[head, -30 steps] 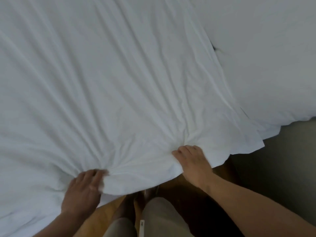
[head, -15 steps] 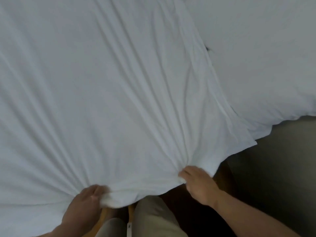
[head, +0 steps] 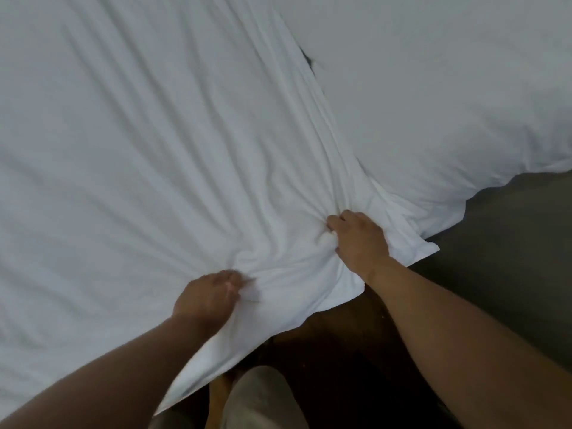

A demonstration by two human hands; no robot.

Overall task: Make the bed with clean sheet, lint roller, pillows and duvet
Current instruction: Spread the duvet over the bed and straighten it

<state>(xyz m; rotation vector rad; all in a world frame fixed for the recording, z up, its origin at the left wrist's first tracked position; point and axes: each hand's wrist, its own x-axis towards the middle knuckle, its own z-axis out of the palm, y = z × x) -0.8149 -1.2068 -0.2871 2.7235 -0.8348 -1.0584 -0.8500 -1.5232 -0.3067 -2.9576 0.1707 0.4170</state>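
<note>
A white sheet [head: 161, 144] covers the left and middle of the view, creased in long folds that run toward my hands. My left hand [head: 206, 300] grips a bunch of its near edge. A little to the right and farther in, my right hand [head: 359, 239] clutches another bunch, fingers curled into the cloth. A loose corner of the sheet [head: 424, 249] hangs past my right hand. To the right lies a smoother white duvet [head: 448, 97], its edge partly under the sheet.
Dark wooden floor [head: 340, 360] shows below the sheet's edge, and a grey floor area [head: 510, 258] lies at right. My leg in light trousers [head: 263, 397] is at the bottom middle. A small dark gap [head: 308, 58] shows between sheet and duvet.
Both hands have moved forward and up over the bed with the sheet bunched in them. The gathered folds between the hands are tighter, and both forearms now reach farther in.
</note>
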